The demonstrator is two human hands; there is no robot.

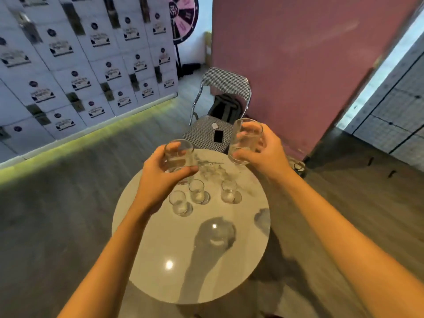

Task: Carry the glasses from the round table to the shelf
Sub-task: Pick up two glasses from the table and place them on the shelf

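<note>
A round white marble table [160,260] stands below me. My left hand [160,177] grips a clear tumbler [179,154] lifted above the table's far side. My right hand [263,152] holds a taller clear glass [244,138] raised over the table's far right edge. Three small clear glasses remain upright on the table: one at the left [179,203], one in the middle [197,191], one at the right [229,191]. No shelf is in view.
A checkered chair [224,83] stands behind the table with a black phone [218,136], a small white case [215,125] and a dark backpack [226,109] on it. A pink wall [298,53] rises to the right, stacked white boxes [68,65] to the left. Grey floor surrounds the table.
</note>
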